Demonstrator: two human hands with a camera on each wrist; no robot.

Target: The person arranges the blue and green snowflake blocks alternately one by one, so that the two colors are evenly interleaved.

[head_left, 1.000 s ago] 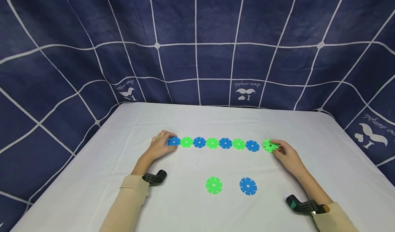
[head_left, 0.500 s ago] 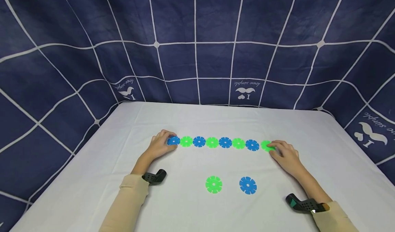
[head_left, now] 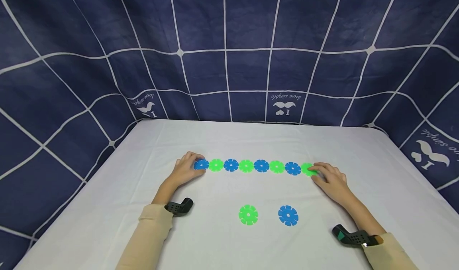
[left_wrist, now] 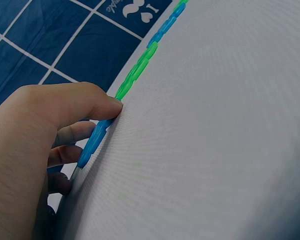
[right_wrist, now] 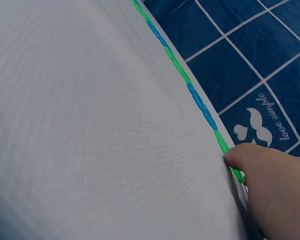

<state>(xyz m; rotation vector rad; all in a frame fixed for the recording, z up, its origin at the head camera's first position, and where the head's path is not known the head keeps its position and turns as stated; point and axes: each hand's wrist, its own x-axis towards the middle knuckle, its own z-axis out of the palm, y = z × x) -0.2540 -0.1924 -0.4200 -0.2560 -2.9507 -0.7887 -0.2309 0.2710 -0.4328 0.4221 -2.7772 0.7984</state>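
Observation:
A row of alternating blue and green plastic snowflake discs, flat with notched rims, lies across the white cloth. At its left end my left hand (head_left: 186,168) holds a blue snowflake disc (head_left: 202,164) by its edges, thumb nearer me and fingers beyond. In the left wrist view the thumb tip also meets the border with the green disc (left_wrist: 136,72) beside it. My right hand (head_left: 331,181) holds the green snowflake disc (head_left: 306,168) at the right end between thumb and fingertips, which partly cover it. That disc's rim lies against the neighbouring blue snowflake disc (head_left: 293,168).
Nearer me, a loose green disc (head_left: 248,215) and a loose blue disc (head_left: 288,215) lie apart on the white-covered table (head_left: 215,238). A dark blue curtain (head_left: 247,70) with white lines hangs behind and at the sides.
My right hand has brought the green snowflake disc leftward and set it down, closing the gap to the blue one at the row's end. My left hand has stayed in place.

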